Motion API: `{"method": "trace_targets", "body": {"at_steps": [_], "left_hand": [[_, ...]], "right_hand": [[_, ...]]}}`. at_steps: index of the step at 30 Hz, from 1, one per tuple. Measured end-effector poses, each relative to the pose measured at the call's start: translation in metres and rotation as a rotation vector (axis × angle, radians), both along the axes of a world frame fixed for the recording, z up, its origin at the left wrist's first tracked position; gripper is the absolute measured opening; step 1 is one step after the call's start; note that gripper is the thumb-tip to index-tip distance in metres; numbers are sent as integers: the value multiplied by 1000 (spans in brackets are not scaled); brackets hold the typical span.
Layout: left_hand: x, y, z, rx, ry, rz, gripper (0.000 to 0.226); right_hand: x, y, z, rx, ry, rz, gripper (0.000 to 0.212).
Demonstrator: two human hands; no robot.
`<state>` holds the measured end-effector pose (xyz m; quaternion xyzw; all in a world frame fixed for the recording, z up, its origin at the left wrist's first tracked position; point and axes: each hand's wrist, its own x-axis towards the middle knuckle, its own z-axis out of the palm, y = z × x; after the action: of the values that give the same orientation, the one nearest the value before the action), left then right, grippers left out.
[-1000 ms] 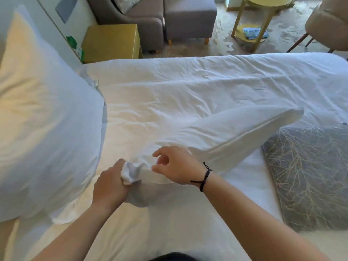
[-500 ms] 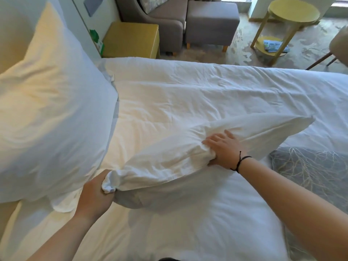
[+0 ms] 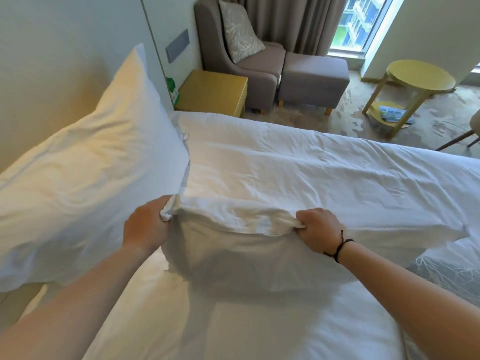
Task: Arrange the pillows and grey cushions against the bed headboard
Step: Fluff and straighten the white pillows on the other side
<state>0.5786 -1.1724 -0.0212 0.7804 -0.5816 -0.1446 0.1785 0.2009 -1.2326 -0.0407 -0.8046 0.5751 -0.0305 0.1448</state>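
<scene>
Between the two hands, in the head view, a white pillow hangs lifted above the bed, its top edge stretched from one grip to the other. The left hand has its fingers curled tight round the pillow's left corner, a tuft of fabric poking out above the knuckles. The right hand pinches the same edge further along, fingers closed on a bunched fold; a dark cord bracelet circles that wrist. Just left of the left-hand fingers, a second white pillow leans upright against the headboard. Below and to the right of the right-hand fingers, a grey cushion with a pale branch pattern lies on the bed, partly cut off by the frame. Well beyond the fingers stand a yellow bedside cabinet, a grey armchair and a round yellow table.
</scene>
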Motion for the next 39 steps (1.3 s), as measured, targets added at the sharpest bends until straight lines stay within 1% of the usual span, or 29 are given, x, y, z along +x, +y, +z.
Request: {"method": "trace_targets", "body": {"at_steps": [2, 4, 6, 8, 11, 14, 17, 20, 22, 23, 24, 25, 26, 27, 28, 29, 31, 32, 33, 35, 38, 39], "left_hand": [[4, -46, 36, -86, -26, 16, 32], [7, -91, 79, -183, -22, 50, 27], [11, -125, 119, -261, 47, 74, 39], [19, -139, 148, -294, 123, 56, 57], [36, -126, 161, -235, 208, 10, 76], [57, -95, 141, -115, 404, -8, 78], [72, -54, 101, 12, 512, 2, 80], [82, -6, 45, 189, 589, 54, 94], [86, 33, 8, 323, 631, 85, 85], [86, 53, -9, 396, 639, 95, 81], [86, 72, -25, 464, 611, 101, 85], [88, 90, -40, 514, 536, 113, 94], [92, 103, -54, 540, 429, 146, 100], [98, 112, -65, 521, 370, 200, 97], [106, 117, -73, 480, 377, 276, 84], [115, 120, -81, 418, 444, 346, 64], [129, 123, -91, 324, 622, 452, 28], [134, 124, -95, 308, 676, 476, 18], [137, 125, -103, 284, 709, 490, 14], [138, 129, -114, 288, 710, 552, 6], [136, 140, -126, 286, 598, 618, 50], [134, 144, -127, 289, 552, 603, 61]], "right_hand": [[13, -3, 21, -14, -56, -10, 45], [29, -5, 44, -57, -162, -35, 52], [53, -11, 70, -98, -227, -63, 55], [83, -22, 97, -113, -231, -81, 53], [126, -47, 130, -128, -276, -107, 45], [174, -75, 140, -139, -334, -171, 35], [233, -102, 116, -52, -385, -273, 31], [283, -107, 60, 149, -330, -396, 21], [306, -93, 14, 317, -279, -425, 14], [317, -81, -7, 404, -268, -405, 12], [328, -67, -26, 468, -274, -360, 15], [340, -54, -40, 481, -288, -290, 22], [353, -43, -48, 444, -297, -204, 34], [364, -35, -51, 383, -293, -106, 41], [375, -31, -51, 325, -273, 6, 42], [383, -30, -50, 266, -216, 140, 39], [393, -33, -50, 114, 35, 507, 44], [397, -37, -50, 53, 179, 679, 44], [399, -39, -52, 26, 292, 820, 42], [402, -42, -59, 33, 442, 969, 44], [406, -47, -67, 16, 538, 1005, 45], [405, -51, -69, -8, 554, 1000, 44]]}}
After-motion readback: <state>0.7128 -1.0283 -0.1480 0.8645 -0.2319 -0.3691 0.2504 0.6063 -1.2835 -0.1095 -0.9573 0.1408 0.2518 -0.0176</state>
